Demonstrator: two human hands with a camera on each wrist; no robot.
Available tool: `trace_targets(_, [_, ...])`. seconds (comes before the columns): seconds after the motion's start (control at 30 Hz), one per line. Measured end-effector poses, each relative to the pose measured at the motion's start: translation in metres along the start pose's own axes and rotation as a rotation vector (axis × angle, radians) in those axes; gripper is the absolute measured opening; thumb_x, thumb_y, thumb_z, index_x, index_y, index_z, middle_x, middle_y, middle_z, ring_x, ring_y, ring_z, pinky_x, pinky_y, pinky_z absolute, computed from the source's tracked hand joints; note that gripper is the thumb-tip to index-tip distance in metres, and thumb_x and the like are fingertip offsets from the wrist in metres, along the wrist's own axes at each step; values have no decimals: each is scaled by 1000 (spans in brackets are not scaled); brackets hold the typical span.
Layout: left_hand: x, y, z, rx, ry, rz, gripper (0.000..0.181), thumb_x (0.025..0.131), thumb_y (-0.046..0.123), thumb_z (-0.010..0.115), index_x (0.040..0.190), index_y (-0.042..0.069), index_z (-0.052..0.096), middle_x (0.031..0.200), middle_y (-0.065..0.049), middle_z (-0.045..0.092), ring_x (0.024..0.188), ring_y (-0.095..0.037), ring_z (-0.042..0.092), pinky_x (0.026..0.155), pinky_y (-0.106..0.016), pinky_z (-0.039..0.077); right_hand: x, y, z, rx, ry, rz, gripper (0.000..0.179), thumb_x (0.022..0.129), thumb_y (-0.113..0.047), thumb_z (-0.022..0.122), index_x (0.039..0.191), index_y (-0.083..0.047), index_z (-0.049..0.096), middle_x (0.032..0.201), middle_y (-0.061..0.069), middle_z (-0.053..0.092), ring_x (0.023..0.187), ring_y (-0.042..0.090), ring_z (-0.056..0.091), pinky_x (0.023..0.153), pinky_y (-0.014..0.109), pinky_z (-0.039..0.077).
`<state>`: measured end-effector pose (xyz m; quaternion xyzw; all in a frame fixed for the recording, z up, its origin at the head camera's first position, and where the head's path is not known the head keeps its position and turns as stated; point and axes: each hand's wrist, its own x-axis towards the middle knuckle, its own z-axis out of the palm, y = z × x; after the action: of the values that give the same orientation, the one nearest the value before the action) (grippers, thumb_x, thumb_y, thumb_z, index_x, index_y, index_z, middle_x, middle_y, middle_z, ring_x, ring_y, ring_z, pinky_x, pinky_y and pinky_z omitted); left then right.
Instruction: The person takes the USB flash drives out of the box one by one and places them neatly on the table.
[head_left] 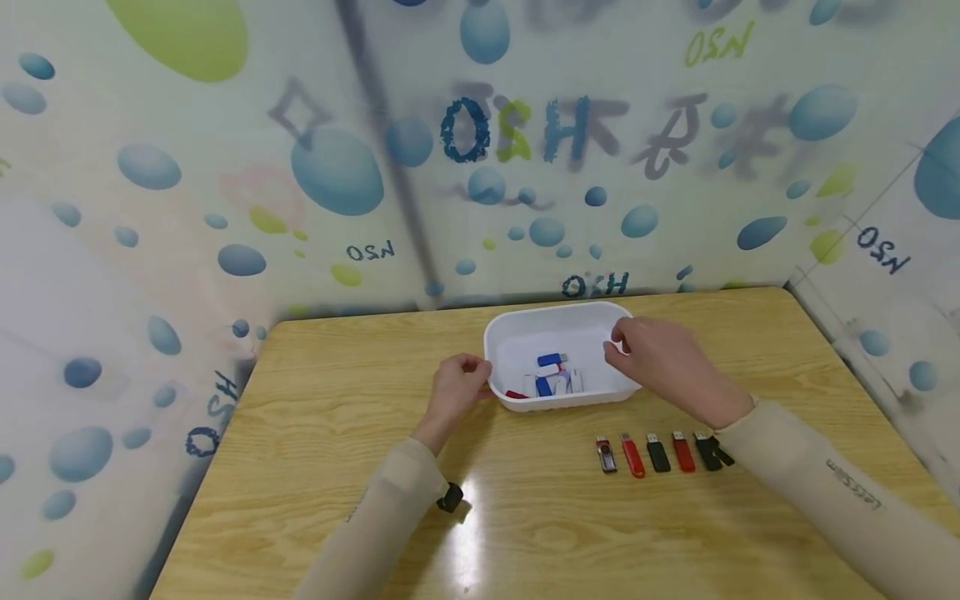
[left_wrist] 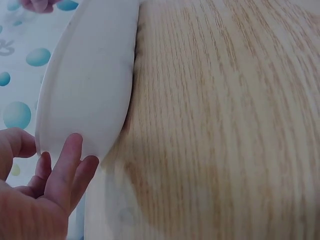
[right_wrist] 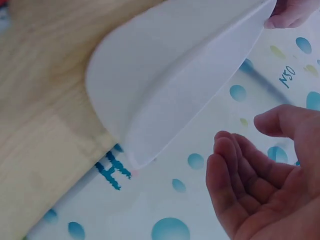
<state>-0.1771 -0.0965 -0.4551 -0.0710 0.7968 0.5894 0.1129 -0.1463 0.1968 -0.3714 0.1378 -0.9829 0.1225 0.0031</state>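
A white plastic basin (head_left: pixel 564 403) stands near the table's far edge with several USB sticks inside, blue, white and red. My left hand (head_left: pixel 454 392) pinches the basin's left rim between thumb and index finger. In the left wrist view, other fingertips (left_wrist: pixel 75 142) rest against its outer wall. Over the basin's right end hovers my right hand (head_left: pixel 663 358), its fingers loosely bent. The right wrist view shows a gap between thumb and fingers (right_wrist: pixel 220 175), with nothing held. In front of the basin lies a row of USB sticks, among them a red one (head_left: pixel 632 457) and a black one (head_left: pixel 658 454).
The wooden table (head_left: pixel 540 533) ends at a wall covering (head_left: pixel 420 242) printed with blue and green drops. At the row's right end, a dark USB stick (head_left: pixel 707 452) lies partly beside my right sleeve (head_left: pixel 795 467). A small black object (head_left: pixel 450 497) shows at my left cuff.
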Motion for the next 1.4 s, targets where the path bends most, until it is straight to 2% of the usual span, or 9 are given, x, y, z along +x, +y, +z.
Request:
trace_targets(0.17, [1, -1, 0, 6, -1, 7, 26, 103, 16, 62, 118, -5, 66, 113, -18, 65, 94, -26, 70, 76, -31, 65, 24, -5, 4, -21, -25, -97, 16, 97, -19, 70, 100, -4, 71, 79, 1, 65, 66, 16, 54, 58, 32, 52])
trace_targets(0.37, [1, -1, 1, 4, 0, 1, 26, 103, 16, 62, 118, -6, 66, 114, -18, 65, 94, -26, 70, 78, -32, 65, 51, -12, 11, -31, -169, -271, 10, 97, -14, 71, 105, -7, 72, 92, 2, 69, 78, 15, 61, 74, 36, 59])
trace_targets(0.47, [0, -1, 0, 4, 4, 3, 26, 103, 15, 62, 118, -6, 66, 114, -18, 65, 94, -26, 70, 78, -33, 65, 61, -21, 15, -94, -202, -373, 9, 96, -13, 74, 104, -8, 73, 94, 2, 70, 82, 17, 63, 80, 37, 60])
trace_targets(0.57, [0, -1, 0, 5, 10, 12, 26, 103, 15, 61, 117, -6, 66, 113, -18, 65, 93, -26, 70, 77, -33, 65, 70, -30, 21, -161, -226, -419, 12, 96, -16, 75, 105, -10, 74, 95, 1, 70, 83, 17, 63, 81, 36, 61])
trace_targets(0.77, [0, -2, 0, 9, 11, 26, 27, 102, 15, 61, 116, -8, 66, 113, -19, 66, 91, -26, 71, 75, -32, 65, 84, -46, 32, -194, -344, -407, 17, 96, -17, 75, 112, -11, 75, 94, -1, 68, 83, 16, 59, 83, 33, 59])
trace_targets(0.9, [-1, -1, 1, -16, 6, 32, 26, 101, 13, 61, 115, -8, 66, 112, -19, 66, 90, -26, 71, 75, -33, 66, 91, -51, 43, -235, -404, -417, 7, 98, -14, 73, 105, -13, 76, 86, -3, 64, 78, 17, 54, 76, 30, 55])
trace_targets(1.07, [0, -2, 2, -51, 1, 47, 24, 100, 9, 60, 112, -10, 66, 109, -20, 66, 87, -26, 71, 75, -36, 66, 95, -52, 57, -254, -437, -402, 5, 99, -13, 69, 98, -15, 74, 83, -3, 64, 76, 18, 54, 77, 31, 55])
trace_targets(1.23, [0, -2, 2, -52, 4, 44, 22, 100, 9, 60, 111, -10, 66, 108, -19, 65, 86, -25, 70, 77, -38, 66, 96, -54, 63, -209, -482, -328, 8, 102, -15, 67, 99, -16, 75, 83, -4, 66, 78, 17, 57, 83, 31, 57])
trace_targets(1.4, [1, -2, 1, -44, 4, 34, 22, 100, 9, 61, 111, -9, 66, 107, -18, 65, 87, -23, 70, 75, -35, 66, 96, -57, 64, -238, -501, -313, 8, 102, -16, 66, 104, -14, 74, 85, -2, 67, 79, 18, 59, 87, 32, 58])
